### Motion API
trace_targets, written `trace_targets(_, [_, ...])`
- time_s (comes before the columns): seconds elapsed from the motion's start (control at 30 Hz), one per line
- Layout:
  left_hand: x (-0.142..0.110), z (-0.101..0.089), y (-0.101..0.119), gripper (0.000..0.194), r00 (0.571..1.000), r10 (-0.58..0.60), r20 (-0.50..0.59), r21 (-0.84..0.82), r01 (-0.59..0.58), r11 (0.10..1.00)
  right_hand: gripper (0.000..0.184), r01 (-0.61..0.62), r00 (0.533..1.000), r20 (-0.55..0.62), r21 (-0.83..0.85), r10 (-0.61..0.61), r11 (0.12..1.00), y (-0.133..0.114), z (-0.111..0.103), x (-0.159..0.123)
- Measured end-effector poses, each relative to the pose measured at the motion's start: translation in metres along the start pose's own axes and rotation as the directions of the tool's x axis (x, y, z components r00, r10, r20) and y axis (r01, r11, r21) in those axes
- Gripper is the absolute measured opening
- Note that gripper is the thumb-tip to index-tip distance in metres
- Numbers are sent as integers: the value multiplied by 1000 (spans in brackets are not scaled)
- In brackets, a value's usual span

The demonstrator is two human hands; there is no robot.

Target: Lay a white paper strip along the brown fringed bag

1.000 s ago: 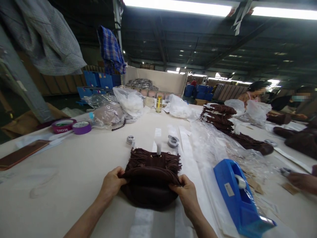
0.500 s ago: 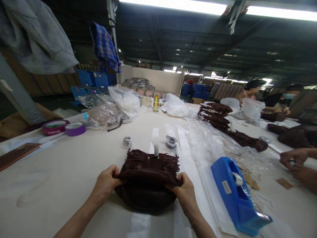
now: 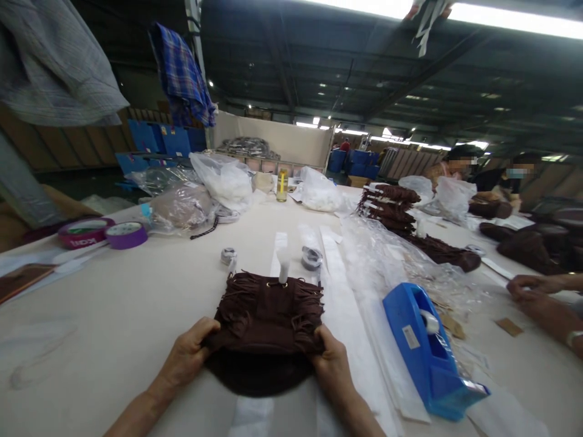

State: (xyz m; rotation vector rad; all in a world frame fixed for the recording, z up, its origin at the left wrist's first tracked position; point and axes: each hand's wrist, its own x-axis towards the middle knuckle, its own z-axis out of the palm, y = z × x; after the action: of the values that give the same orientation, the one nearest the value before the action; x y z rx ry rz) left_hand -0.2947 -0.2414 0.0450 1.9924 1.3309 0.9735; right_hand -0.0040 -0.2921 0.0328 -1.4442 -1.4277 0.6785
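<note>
A dark brown fringed suede bag (image 3: 266, 321) lies flat on the white table (image 3: 113, 315) right in front of me. My left hand (image 3: 186, 357) pinches its near left edge and my right hand (image 3: 331, 364) pinches its near right edge, fingers closed on the material. A white wrapped tab (image 3: 283, 261) sticks out at the bag's far edge. White paper strips (image 3: 339, 291) run under and beside the bag.
A blue tape dispenser (image 3: 426, 352) sits to my right on clear plastic bags (image 3: 392, 261). Two small tape rolls (image 3: 312, 258) lie beyond the bag. Purple tape rolls (image 3: 125, 235) are far left. A stack of brown bags (image 3: 392, 209) and other people's hands (image 3: 537, 297) are at right.
The bag has been pulled flatter between both hands, its fringed flap now spread smooth. My view has shifted slightly right and up; both hands keep their grip.
</note>
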Motion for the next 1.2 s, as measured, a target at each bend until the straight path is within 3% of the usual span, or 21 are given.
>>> trace_targets(0.23, [-2, -1, 1, 19, 1000, 3, 15, 33, -3, 999, 4, 108, 993, 44, -60, -106, 992, 6, -4, -6])
trace_targets(0.4, [3, -2, 6, 16, 996, -83, -22, 33, 84, 996, 11, 81, 996, -41, -83, -84, 993, 0, -2, -1])
trace_targets(0.57, [5, -1, 11, 22, 978, -200, -65, 30, 202, 979, 22, 25, 999, -29, -72, -27, 997, -5, -4, 8])
trace_targets(0.77, [-3, 3, 10, 18, 970, -184, -157, 108, 202, 973, 23, 67, 996, -44, -104, -71, 992, -3, -2, 4])
trace_targets(0.9, [-9, 8, 3, 10, 978, -87, -188, 185, 123, 975, 17, 161, 985, -37, -149, -168, 976, 6, 4, -7])
trace_targets(1.03, [-8, 5, -3, 5, 994, 76, -76, 265, -53, 963, 12, 286, 956, -9, -191, -293, 939, 14, 3, -10])
trace_targets(1.2, [-9, -14, -9, 10, 976, 218, 5, 380, -204, 902, 15, 424, 902, 29, -232, -430, 875, 13, 0, -10])
